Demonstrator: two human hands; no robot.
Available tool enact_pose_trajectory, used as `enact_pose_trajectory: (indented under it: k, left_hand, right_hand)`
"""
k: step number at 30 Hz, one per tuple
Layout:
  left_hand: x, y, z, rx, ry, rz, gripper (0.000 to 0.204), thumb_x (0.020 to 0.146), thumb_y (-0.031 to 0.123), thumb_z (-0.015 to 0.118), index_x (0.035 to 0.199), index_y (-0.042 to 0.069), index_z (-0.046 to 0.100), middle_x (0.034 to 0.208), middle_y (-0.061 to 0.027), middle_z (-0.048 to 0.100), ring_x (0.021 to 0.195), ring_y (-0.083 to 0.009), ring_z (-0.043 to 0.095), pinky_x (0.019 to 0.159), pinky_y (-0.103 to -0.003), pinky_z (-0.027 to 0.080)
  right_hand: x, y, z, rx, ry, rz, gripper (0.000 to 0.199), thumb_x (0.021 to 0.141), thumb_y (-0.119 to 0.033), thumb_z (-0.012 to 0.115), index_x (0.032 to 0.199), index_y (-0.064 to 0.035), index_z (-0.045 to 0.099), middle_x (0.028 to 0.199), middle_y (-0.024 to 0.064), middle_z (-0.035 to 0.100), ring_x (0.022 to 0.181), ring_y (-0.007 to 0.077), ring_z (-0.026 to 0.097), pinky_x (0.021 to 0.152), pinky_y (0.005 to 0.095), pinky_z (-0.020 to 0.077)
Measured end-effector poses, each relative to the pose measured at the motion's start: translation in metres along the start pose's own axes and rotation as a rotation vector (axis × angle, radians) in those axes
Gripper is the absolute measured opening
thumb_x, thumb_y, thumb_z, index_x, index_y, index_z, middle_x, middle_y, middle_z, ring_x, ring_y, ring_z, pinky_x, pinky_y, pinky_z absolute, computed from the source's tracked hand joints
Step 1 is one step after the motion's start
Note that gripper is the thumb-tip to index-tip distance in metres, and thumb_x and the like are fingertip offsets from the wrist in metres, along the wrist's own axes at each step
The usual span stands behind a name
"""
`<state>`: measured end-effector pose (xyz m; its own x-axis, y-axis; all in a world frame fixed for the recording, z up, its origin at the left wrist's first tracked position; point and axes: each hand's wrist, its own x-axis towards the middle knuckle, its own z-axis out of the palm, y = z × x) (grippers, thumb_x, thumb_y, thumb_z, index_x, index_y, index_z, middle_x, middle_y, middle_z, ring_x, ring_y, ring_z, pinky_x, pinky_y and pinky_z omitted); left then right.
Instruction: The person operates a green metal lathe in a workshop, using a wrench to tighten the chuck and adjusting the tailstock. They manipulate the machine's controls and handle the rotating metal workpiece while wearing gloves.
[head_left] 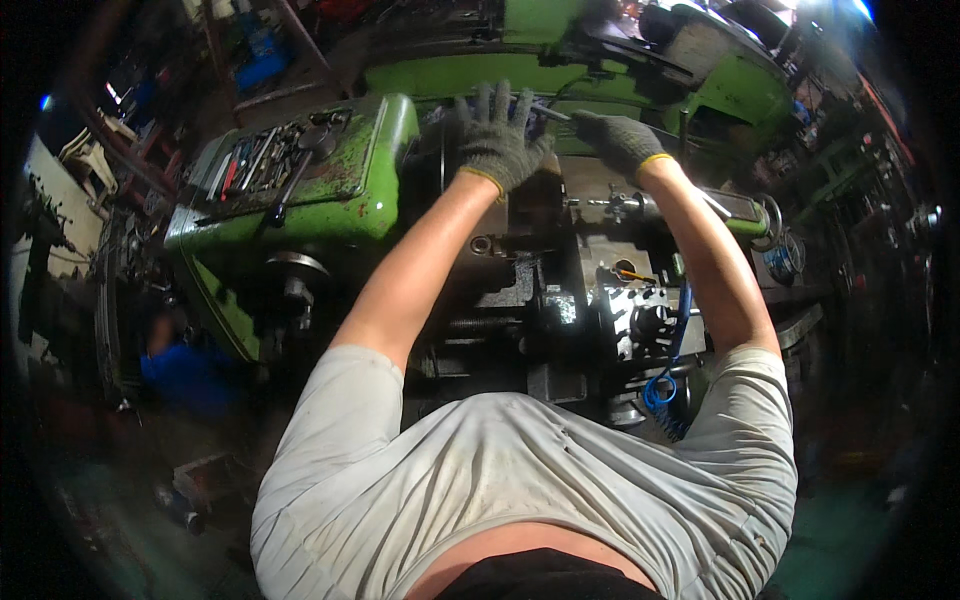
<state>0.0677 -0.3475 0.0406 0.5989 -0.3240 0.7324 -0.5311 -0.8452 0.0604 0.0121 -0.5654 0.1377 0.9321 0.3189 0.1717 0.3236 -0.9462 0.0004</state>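
Observation:
My left hand (500, 140), in a grey knit glove with a yellow cuff, reaches over the far side of a green metal lathe (385, 205). Its fingers are spread, palm down, beside the headstock. To the right, my right hand (622, 142) wears a matching glove. Its fingers are closed around a thin grey metal rod (553, 113), which points left toward my left hand. The rod's far end is hard to make out. Below the right hand, a drill bit (596, 203) sticks out leftward from the tailstock (725, 205).
Wrenches and other hand tools (275, 155) lie on the headstock top. A tool post (648, 318) and a coiled blue hose (658, 392) are near my right forearm. A handwheel (770, 222) stands at the tailstock's right end. Another green machine (455, 75) is behind. Someone in blue (185, 375) is at left.

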Motion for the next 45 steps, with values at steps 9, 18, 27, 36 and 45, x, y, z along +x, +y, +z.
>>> enact_pose_trajectory:
  k: [9, 18, 27, 36, 45]
  left_hand:
    - [0.064, -0.019, 0.032, 0.073, -0.309, 0.069, 0.061, 0.095, 0.058, 0.053, 0.132, 0.011, 0.066, 0.133, -0.0187, 0.064, 0.128, -0.0407, 0.057, 0.116, -0.053, 0.033]
    - [0.115, -0.034, 0.026, -0.128, -0.758, 0.113, 0.071, 0.09, 0.074, 0.054, 0.123, 0.015, 0.075, 0.128, -0.0169, 0.07, 0.12, -0.0383, 0.065, 0.103, -0.047, 0.05]
    - [0.115, -0.04, 0.049, -0.09, -0.741, 0.061, 0.069, 0.091, 0.074, 0.051, 0.112, 0.015, 0.079, 0.12, -0.0175, 0.073, 0.114, -0.0399, 0.067, 0.1, -0.046, 0.051]
    - [0.118, -0.032, 0.037, -0.104, -0.87, -0.04, 0.08, 0.088, 0.08, 0.051, 0.116, 0.01, 0.077, 0.12, -0.0198, 0.073, 0.113, -0.0391, 0.07, 0.097, -0.046, 0.053]
    - [0.119, -0.035, 0.026, -0.01, -0.858, -0.061, 0.093, 0.082, 0.089, 0.049, 0.115, 0.007, 0.076, 0.125, -0.0238, 0.069, 0.117, -0.0414, 0.066, 0.102, -0.048, 0.051]
  right_hand:
    - [-0.103, 0.066, -0.034, -0.26, 0.072, 0.309, 0.044, 0.091, -0.043, 0.068, 0.128, -0.0188, 0.064, 0.109, 0.0179, 0.073, 0.101, 0.0403, 0.07, 0.082, 0.0513, 0.0555]
    - [-0.08, 0.113, -0.022, -0.43, -0.092, 0.422, 0.028, 0.088, -0.033, 0.069, 0.104, -0.0119, 0.076, 0.1, 0.0178, 0.075, 0.097, 0.038, 0.073, 0.082, 0.0489, 0.0579]
    - [-0.059, 0.152, -0.008, -0.511, -0.091, 0.322, 0.027, 0.086, -0.035, 0.07, 0.096, -0.0108, 0.076, 0.093, 0.0189, 0.074, 0.09, 0.0394, 0.073, 0.077, 0.052, 0.0584]
    - [-0.054, 0.158, -0.007, -0.464, -0.078, 0.171, 0.029, 0.088, -0.034, 0.069, 0.095, -0.0073, 0.078, 0.104, 0.0213, 0.075, 0.096, 0.0374, 0.075, 0.082, 0.0478, 0.0607]
    - [-0.052, 0.121, -0.037, -0.394, -0.097, 0.3, 0.039, 0.089, -0.051, 0.068, 0.097, -0.0159, 0.081, 0.095, 0.0131, 0.078, 0.085, 0.0281, 0.077, 0.08, 0.0409, 0.0626]
